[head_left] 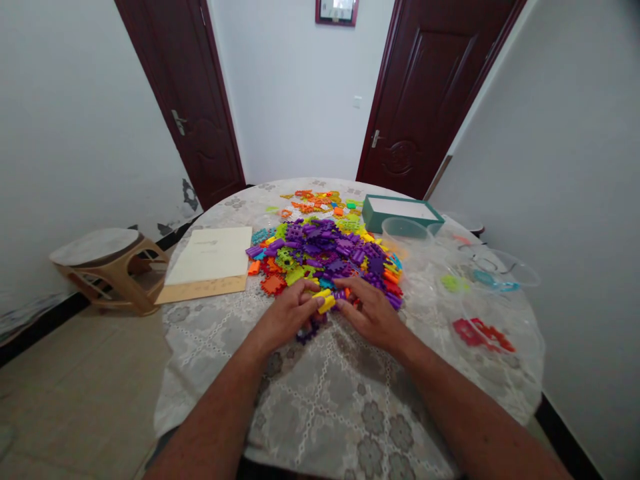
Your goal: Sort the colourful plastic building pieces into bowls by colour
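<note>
My left hand (297, 306) pinches a yellow plastic building piece (327, 304) between thumb and fingers at the near edge of the pile. Close beside it, my right hand (367, 305) has its thumb and fingers closed around a small purple piece (341, 295), partly hidden by the fingers. The two pieces are next to each other; I cannot tell whether they are joined. Just beyond both hands rises a heap of toy building pieces (325, 247), mostly purple, with green, red, orange and blue ones. Dark purple gear-shaped pieces (307, 331) lie under my left hand.
A cream paper sheet (213, 250) lies at the left on the patterned tablecloth (320, 407). Behind the heap are scattered orange pieces (315, 200) and a green box (400, 213). Clear plastic tubs (500, 320) holding a few pieces stand at right. A stool (110, 267) is left of the table.
</note>
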`<state>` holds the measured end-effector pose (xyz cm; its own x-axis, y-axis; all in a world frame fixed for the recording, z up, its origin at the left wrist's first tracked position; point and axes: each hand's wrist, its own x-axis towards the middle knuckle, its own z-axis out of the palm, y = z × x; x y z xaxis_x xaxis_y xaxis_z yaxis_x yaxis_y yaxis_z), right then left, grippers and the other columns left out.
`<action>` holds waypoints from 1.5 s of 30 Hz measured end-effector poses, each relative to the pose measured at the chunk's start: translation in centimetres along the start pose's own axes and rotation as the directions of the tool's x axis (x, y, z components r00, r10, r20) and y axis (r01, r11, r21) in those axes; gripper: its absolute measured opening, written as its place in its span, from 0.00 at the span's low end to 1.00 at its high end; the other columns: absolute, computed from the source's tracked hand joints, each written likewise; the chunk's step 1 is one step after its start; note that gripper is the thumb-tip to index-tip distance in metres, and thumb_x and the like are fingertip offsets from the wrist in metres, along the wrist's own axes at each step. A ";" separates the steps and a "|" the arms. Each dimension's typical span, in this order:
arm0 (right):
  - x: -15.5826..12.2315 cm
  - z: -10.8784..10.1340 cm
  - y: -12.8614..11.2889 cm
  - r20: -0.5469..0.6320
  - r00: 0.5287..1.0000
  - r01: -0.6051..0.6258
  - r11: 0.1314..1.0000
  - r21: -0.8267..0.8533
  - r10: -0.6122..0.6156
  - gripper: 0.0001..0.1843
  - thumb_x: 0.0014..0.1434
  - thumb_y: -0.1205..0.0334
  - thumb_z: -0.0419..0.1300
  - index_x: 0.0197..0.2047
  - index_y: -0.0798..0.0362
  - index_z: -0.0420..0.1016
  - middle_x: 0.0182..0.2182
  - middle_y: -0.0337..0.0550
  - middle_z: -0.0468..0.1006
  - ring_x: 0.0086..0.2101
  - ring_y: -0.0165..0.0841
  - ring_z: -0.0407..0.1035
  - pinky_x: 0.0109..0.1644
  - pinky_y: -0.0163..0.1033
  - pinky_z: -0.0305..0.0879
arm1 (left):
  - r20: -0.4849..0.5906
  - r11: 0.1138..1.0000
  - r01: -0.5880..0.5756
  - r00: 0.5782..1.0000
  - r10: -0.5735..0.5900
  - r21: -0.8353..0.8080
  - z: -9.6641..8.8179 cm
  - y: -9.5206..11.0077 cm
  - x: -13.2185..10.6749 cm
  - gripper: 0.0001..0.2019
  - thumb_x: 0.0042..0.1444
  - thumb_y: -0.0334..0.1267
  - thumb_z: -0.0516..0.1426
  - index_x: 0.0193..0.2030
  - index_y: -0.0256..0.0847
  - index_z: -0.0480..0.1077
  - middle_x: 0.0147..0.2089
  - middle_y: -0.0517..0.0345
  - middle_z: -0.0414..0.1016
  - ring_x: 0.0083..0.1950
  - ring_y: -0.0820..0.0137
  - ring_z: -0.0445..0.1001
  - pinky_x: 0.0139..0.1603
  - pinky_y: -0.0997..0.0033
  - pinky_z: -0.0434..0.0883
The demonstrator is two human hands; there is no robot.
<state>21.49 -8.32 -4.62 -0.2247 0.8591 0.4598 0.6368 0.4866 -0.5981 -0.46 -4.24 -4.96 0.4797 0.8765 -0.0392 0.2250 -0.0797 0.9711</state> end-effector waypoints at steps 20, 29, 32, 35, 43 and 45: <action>0.1 1.2 0.4 0.021 0.974 -0.228 0.963 0.147 0.227 0.18 0.63 0.62 0.60 0.55 0.51 0.76 0.47 0.45 0.82 0.43 0.38 0.75 0.47 0.41 0.71 | -0.218 0.424 0.116 0.956 0.199 0.898 -0.5 -1.6 1.7 0.17 0.70 0.41 0.54 0.63 0.46 0.70 0.52 0.50 0.78 0.54 0.60 0.77 0.49 0.66 0.72; 0.1 1.2 1.0 0.023 0.969 -0.247 0.953 0.178 0.247 0.12 0.66 0.60 0.58 0.51 0.50 0.76 0.41 0.41 0.80 0.40 0.36 0.73 0.44 0.40 0.68 | -0.174 0.446 -0.018 0.907 0.384 0.895 0.0 -0.7 0.9 0.09 0.71 0.37 0.51 0.47 0.44 0.73 0.50 0.48 0.75 0.53 0.61 0.75 0.51 0.65 0.72; 0.0 1.0 1.0 0.010 0.966 -0.256 0.944 0.210 0.260 0.12 0.68 0.58 0.56 0.51 0.50 0.76 0.37 0.39 0.79 0.36 0.35 0.72 0.40 0.39 0.67 | -0.220 0.620 -0.116 0.871 0.439 0.776 0.2 -0.1 0.3 0.10 0.71 0.38 0.51 0.50 0.43 0.72 0.50 0.48 0.77 0.53 0.62 0.75 0.55 0.63 0.71; 0.0 1.0 0.9 -0.020 0.959 -0.264 0.913 0.312 0.284 0.15 0.67 0.57 0.57 0.54 0.50 0.75 0.40 0.40 0.79 0.37 0.35 0.72 0.41 0.39 0.68 | -0.241 0.808 -0.147 0.911 0.336 0.570 0.4 0.6 -0.1 0.11 0.71 0.42 0.51 0.49 0.42 0.72 0.43 0.53 0.79 0.44 0.64 0.77 0.49 0.64 0.71; 0.2 1.2 -0.1 0.098 0.944 -0.320 0.798 0.511 0.316 0.20 0.64 0.55 0.59 0.58 0.50 0.74 0.41 0.43 0.80 0.34 0.34 0.73 0.34 0.38 0.70 | -0.039 0.988 -0.044 0.998 0.051 0.149 0.7 1.8 -0.4 0.16 0.67 0.51 0.55 0.46 0.41 0.76 0.29 0.61 0.76 0.29 0.70 0.72 0.31 0.72 0.65; 0.5 1.1 -0.3 0.176 0.922 -0.381 0.729 0.570 0.344 0.20 0.61 0.55 0.61 0.56 0.49 0.73 0.36 0.40 0.79 0.29 0.32 0.71 0.30 0.37 0.68 | -0.002 0.993 -0.034 0.999 0.035 0.117 0.6 1.8 -0.4 0.17 0.66 0.52 0.55 0.48 0.42 0.77 0.30 0.61 0.77 0.28 0.70 0.72 0.29 0.72 0.65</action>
<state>20.37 -7.91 -4.93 -0.1184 0.9877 0.1026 0.1293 0.1178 -0.9846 0.23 -5.01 -3.36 0.4854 0.8743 -0.0049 0.3061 -0.1646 0.9377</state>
